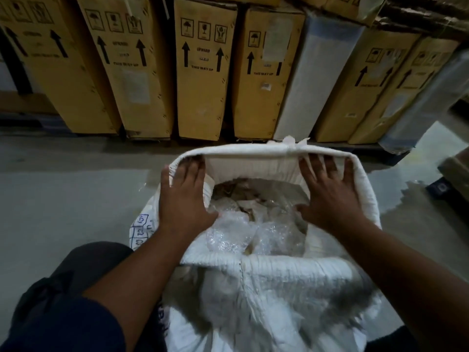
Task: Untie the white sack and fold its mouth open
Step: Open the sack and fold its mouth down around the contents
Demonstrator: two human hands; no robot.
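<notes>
The white sack (291, 283) stands on the floor (63, 194) in the lower centre of the frame, its mouth wide open and its rim (241, 151) rolled outward. Both hands are inside the mouth. The left hand (184, 199) and right hand (330, 196) press flat against the far wall, fingers straight and spread, tips under the roll. Bubble-wrapped packets (228, 235) lie inside. Cardboard boxes (200, 97) line the top of the frame.

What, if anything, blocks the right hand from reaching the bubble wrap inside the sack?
Probably nothing, so yes: the white sack is folded open, the bubble wrap lies uncovered, and the right hand is inside its mouth.
</notes>
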